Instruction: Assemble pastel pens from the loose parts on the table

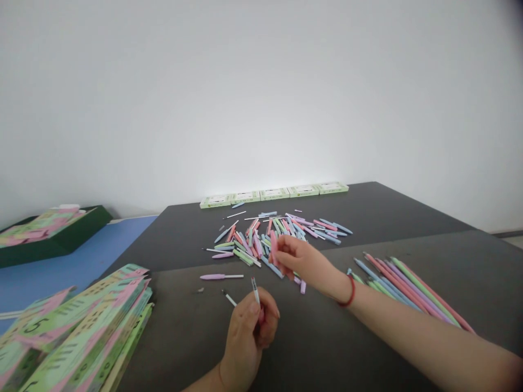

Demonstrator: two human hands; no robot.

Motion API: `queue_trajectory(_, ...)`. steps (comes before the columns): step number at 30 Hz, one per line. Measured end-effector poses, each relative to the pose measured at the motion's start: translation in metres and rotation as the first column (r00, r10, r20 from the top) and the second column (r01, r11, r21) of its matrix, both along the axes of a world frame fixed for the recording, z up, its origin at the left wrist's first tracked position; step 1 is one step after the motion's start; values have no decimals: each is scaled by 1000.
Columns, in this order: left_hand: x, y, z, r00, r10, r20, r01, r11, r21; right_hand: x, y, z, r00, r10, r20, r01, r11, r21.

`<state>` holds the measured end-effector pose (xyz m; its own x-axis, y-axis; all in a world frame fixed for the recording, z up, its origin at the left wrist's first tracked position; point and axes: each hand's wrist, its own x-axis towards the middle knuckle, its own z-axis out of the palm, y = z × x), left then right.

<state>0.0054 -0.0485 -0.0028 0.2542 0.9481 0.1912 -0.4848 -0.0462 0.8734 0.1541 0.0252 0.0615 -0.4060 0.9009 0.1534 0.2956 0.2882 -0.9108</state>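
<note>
Near the front of the dark table, my left hand is closed around a white pen refill with its tip up; a bit of red or pink shows lower in the grip. Above and to the right, my right hand pinches a pink pen barrel, held upright and apart from the refill. Behind it spreads a loose pile of pen parts in pink, purple, green and blue. Left of my hands lie a purple barrel with a white refill in it and a loose refill.
Assembled-looking pens lie in a bunch at the right. Printed green-and-pink packs are stacked at the left front. A dark green tray with similar packs stands on a blue surface. Several flat boxes line the table's back edge.
</note>
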Motion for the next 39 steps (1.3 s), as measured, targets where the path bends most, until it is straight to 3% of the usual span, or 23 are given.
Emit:
queue_trajectory(2,0,1,-1,999,-9,-38,9,1000,1,16,-17,5,969,-29,-247,-13,986,-168)
queue_trajectory(4,-1,1,-2,991,-18,-131,19,1000,10,24,-33,9,911,-54,-409,-53,968,-246)
queue_trajectory(10,-5,1,-6,891,8,-454,57,990,129,23,-55,8,786,-91,-612,-126,945,-303)
queue_trajectory(15,-5,6,-13,832,-15,-555,134,976,174,23,-53,-5,878,-113,-465,10,976,-219)
queue_trajectory(20,-3,6,-8,789,-9,-615,147,974,175,23,-53,-5,944,-123,-307,77,984,-159)
queue_trajectory(33,-1,4,-2,739,23,-673,145,971,192,27,-53,-4,963,-195,-187,179,979,-98)
queue_trajectory(39,1,4,1,747,19,-664,149,969,195,21,-55,-10,986,-113,-121,110,993,-32)
